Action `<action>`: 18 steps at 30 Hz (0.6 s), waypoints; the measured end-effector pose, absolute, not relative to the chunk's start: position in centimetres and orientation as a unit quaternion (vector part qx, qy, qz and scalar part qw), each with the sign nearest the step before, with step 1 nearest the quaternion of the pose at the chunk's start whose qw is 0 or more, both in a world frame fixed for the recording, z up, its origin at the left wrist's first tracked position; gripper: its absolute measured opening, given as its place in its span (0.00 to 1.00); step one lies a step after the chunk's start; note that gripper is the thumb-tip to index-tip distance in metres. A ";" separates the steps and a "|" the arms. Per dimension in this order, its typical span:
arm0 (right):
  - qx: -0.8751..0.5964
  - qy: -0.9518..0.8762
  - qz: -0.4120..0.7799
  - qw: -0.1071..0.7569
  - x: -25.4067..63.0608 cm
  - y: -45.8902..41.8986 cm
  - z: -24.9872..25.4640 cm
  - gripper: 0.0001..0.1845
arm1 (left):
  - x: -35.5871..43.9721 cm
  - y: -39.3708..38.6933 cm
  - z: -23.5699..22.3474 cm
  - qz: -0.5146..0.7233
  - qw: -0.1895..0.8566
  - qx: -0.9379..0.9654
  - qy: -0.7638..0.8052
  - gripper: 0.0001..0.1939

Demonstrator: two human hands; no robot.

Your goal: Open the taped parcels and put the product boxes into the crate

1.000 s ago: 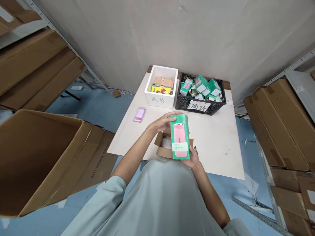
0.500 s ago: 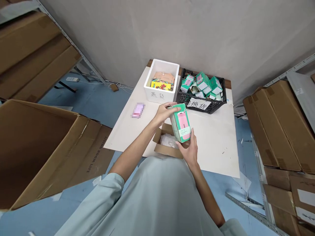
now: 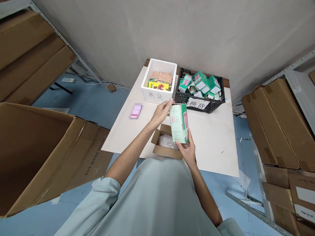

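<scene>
A small green-and-white product box (image 3: 177,124) with a pink item printed on one face is held upright above the table. My right hand (image 3: 188,150) grips its lower end, thumb on the pale side panel. At the upper left corner, the fingers of my left hand (image 3: 161,114) are closed against the top edge; the exact fingertip contact is partly hidden. Below the box stands a small open carton (image 3: 165,151) with its flaps spread and clear plastic wrapping (image 3: 166,141) inside.
On the table (image 3: 214,141), a white foam bin (image 3: 157,95) holds packets and a yellow box. Beside it, a black crate (image 3: 212,107) holds several green boxes. A blurred pink item (image 3: 136,111) lies left. Large cartons (image 3: 81,147) and shelving (image 3: 253,209) flank the table.
The green box has turned, so its pale side panel now faces me instead of the pink picture. My left fingers have shifted from over its top to the upper left corner.
</scene>
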State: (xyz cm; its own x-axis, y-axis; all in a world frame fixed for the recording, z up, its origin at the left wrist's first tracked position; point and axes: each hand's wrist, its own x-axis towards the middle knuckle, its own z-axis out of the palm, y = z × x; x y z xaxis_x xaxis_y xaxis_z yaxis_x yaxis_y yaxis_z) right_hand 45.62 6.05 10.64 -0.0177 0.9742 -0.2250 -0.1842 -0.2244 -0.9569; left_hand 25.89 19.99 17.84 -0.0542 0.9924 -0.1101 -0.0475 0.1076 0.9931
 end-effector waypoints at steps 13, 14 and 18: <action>-0.383 -0.156 0.785 0.461 46.8 6.3 8.9 0.29 | 24.5 22.3 18.9 0.505 0.495 0.535 0.462 0.22; -0.378 -0.149 0.795 0.451 46.9 6.2 8.8 0.30 | 24.6 22.4 18.7 0.500 0.524 0.522 0.450 0.22; -0.349 -0.123 0.827 0.423 46.8 5.9 8.6 0.38 | 25.3 22.7 17.6 0.480 0.633 0.442 0.417 0.28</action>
